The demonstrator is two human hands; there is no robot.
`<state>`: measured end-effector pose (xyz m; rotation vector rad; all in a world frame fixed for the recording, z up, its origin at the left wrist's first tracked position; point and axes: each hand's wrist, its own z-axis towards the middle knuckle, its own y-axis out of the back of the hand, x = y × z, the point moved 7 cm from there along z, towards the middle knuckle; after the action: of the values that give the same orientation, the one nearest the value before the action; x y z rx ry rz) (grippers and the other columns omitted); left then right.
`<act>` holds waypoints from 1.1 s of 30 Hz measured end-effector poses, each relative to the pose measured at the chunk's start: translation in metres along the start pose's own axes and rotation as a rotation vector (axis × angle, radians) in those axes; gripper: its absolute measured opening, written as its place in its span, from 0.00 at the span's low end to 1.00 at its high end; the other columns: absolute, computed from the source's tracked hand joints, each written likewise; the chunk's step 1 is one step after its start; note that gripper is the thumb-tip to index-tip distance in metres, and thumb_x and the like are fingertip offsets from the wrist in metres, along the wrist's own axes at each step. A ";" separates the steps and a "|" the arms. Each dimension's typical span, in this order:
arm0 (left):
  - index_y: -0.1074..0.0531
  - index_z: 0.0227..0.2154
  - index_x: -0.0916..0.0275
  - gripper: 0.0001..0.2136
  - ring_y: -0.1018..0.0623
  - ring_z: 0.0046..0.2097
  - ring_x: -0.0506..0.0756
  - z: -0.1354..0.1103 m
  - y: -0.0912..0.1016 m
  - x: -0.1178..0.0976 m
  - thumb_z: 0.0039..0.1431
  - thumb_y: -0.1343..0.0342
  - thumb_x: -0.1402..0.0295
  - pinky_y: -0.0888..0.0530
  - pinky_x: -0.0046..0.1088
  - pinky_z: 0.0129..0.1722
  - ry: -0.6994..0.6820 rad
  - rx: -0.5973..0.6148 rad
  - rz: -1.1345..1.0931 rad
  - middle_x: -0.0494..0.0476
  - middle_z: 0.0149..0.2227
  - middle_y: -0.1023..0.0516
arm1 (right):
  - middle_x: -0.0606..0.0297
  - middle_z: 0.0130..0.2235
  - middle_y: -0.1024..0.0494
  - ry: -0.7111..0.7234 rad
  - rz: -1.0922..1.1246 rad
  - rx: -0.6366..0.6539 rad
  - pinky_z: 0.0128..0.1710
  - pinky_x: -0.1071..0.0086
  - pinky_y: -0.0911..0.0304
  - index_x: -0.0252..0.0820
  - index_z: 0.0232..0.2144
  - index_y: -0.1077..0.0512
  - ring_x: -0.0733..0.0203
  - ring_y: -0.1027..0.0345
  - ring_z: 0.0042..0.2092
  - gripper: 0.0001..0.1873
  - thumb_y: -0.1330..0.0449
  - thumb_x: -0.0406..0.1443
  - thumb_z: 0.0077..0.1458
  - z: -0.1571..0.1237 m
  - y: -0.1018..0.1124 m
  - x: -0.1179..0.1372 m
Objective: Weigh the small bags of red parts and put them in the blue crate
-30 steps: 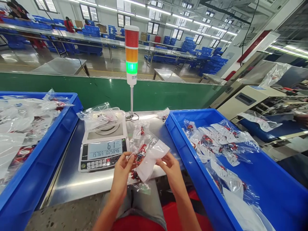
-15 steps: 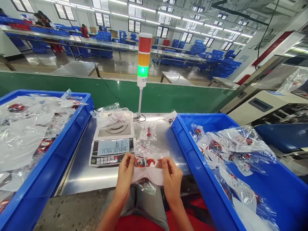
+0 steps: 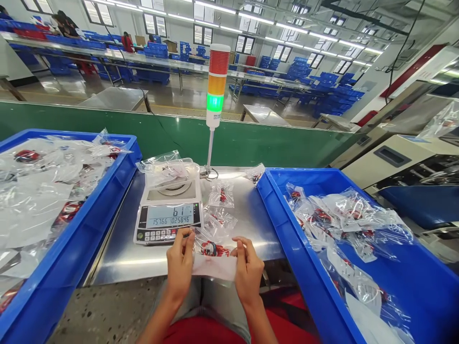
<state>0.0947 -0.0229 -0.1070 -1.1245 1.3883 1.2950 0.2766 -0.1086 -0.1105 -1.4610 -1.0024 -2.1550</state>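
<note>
Between my hands, at the front edge of the metal table (image 3: pixel 118 260), is a clear plastic bag (image 3: pixel 214 249) with red, black and white parts and a white paper in it. My left hand (image 3: pixel 180 263) pinches the bag's left side, close below the scale. On its right side, my right hand (image 3: pixel 248 267) has thumb and fingers closed on the bag. Just beyond it lie two small bags with red parts, the nearer bag (image 3: pixel 219 220) and the farther bag (image 3: pixel 221 194). The digital scale (image 3: pixel 170 215) reads 61 on its top line and carries another bag (image 3: pixel 167 173).
Blue bins flank me: the left bin (image 3: pixel 103 217) is heaped with bagged parts, the right bin (image 3: pixel 287 224) holds several. Behind the scale stands a signal tower (image 3: pixel 217 86), lit green. A small bag (image 3: pixel 255 173) lies against the right bin. A green barrier (image 3: pixel 172 131) runs behind.
Both hands have shifted slightly left and toward me with the bag. The nearer small bag on the table now shows more fully. The scale's reading is the same.
</note>
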 end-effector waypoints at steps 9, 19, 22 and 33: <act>0.27 0.39 0.60 0.17 0.27 0.26 0.53 0.034 0.032 -0.029 0.64 0.51 0.52 0.29 0.28 0.31 -0.249 -0.101 0.157 0.49 0.25 0.27 | 0.56 0.36 0.15 -0.239 0.228 0.209 0.36 0.65 0.28 0.41 0.34 0.21 0.51 0.22 0.35 0.27 0.42 0.58 0.56 0.019 0.007 -0.020; 0.24 0.36 0.63 0.08 0.26 0.54 0.60 0.245 0.081 -0.114 0.62 0.50 0.74 0.31 0.39 0.56 -0.485 -0.125 0.784 0.62 0.43 0.20 | 0.57 0.36 0.15 0.010 0.049 0.074 0.38 0.64 0.28 0.44 0.32 0.21 0.47 0.21 0.39 0.25 0.41 0.59 0.53 0.086 0.052 0.016; 0.26 0.35 0.65 0.07 0.24 0.48 0.58 0.272 0.058 -0.110 0.63 0.43 0.66 0.27 0.42 0.51 -0.453 -0.052 0.812 0.58 0.40 0.22 | 0.56 0.36 0.15 0.077 0.204 0.143 0.39 0.62 0.28 0.44 0.34 0.24 0.48 0.21 0.39 0.23 0.42 0.56 0.55 0.119 0.010 0.054; 0.35 0.39 0.58 0.06 0.20 0.41 0.58 0.217 0.131 -0.186 0.66 0.57 0.70 0.30 0.32 0.41 -0.574 -0.323 0.681 0.58 0.38 0.18 | 0.62 0.33 0.17 0.284 0.417 0.317 0.41 0.60 0.29 0.47 0.33 0.30 0.52 0.21 0.36 0.18 0.49 0.53 0.58 0.216 -0.160 0.121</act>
<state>0.0060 0.2054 0.0891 -0.3850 1.1672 2.1805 0.2691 0.1682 -0.0109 -1.0657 -0.8066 -1.7478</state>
